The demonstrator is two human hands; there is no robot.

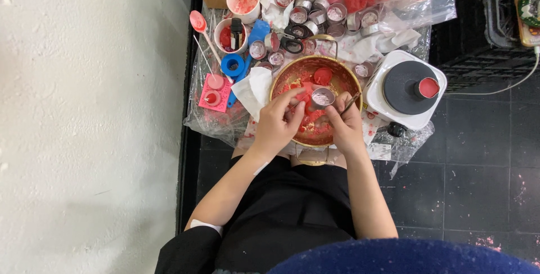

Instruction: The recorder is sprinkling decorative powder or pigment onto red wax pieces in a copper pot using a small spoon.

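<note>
Reaching into the round brass-coloured pan (315,102) smeared with red wax, my left hand (277,123) closes its grip on red crumbs; my right hand (344,123) pinches a thin metal tool (351,102) beside the small silver tin cup (322,98). A white hotplate (406,88) sits just right on the counter.

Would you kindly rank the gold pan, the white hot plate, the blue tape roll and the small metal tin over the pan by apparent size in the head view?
1. Gold pan, largest.
2. White hot plate, somewhat smaller.
3. Blue tape roll and small metal tin look about alike; the tin sits higher, nearer the camera, so I won't rank them.
</note>
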